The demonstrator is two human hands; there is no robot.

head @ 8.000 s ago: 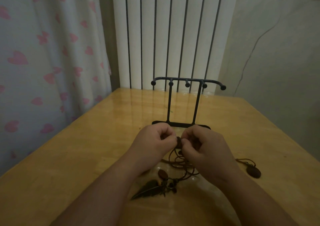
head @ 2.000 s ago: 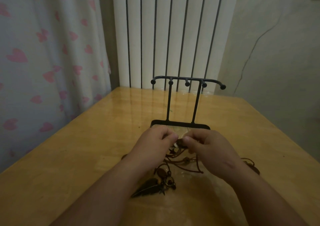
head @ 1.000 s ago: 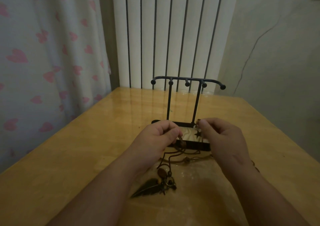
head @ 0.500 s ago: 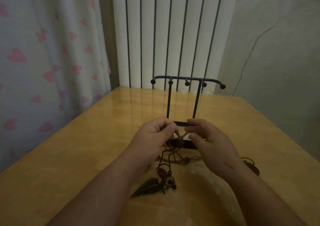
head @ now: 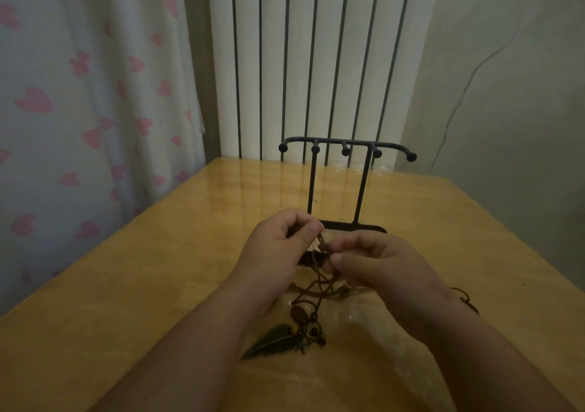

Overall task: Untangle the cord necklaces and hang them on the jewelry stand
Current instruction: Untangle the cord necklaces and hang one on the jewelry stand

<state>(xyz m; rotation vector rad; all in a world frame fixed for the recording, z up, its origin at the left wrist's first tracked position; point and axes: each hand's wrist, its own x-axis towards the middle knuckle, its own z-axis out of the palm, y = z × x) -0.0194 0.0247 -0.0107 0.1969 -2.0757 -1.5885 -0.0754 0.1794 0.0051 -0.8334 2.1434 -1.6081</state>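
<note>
**A:** What fills most of the view?

**B:** A glossy yellow wooden surface (head: 158, 269), which runs back to a tall white ribbed radiator (head: 316, 63). A pale curtain printed with pink hearts (head: 79, 111) hangs on the left, and a plain grey wall (head: 506, 111) is on the right.

**A:** And the stand?

**B:** The black metal jewelry stand (head: 346, 143) is upright at the middle of the surface. It has a flat base, two thin posts and a top bar with five ball-tipped hooks.

**A:** Where are the hands?

**B:** Both are just in front of the stand's base, close together. The left hand (head: 278, 253) has its thumb and forefinger pressed together on a strand of cord, with the other fingers curled in. The right hand (head: 380, 263) pinches the same knot between its thumb and fingertips.

**A:** So where are the necklaces?

**B:** The tangled brown cord necklaces (head: 316, 288) run from that pinch down to the surface between the two wrists, on the near side of the stand.

**A:** Any pendants?

**B:** A dark feather-shaped pendant (head: 272, 340) lies flat on the surface, nearest the person. A brown oval bead (head: 298, 313) sits just above it, with a cluster of small beads (head: 313, 332) beside them. Another dark pendant (head: 468, 304) shows past the right wrist, mostly hidden.
</note>
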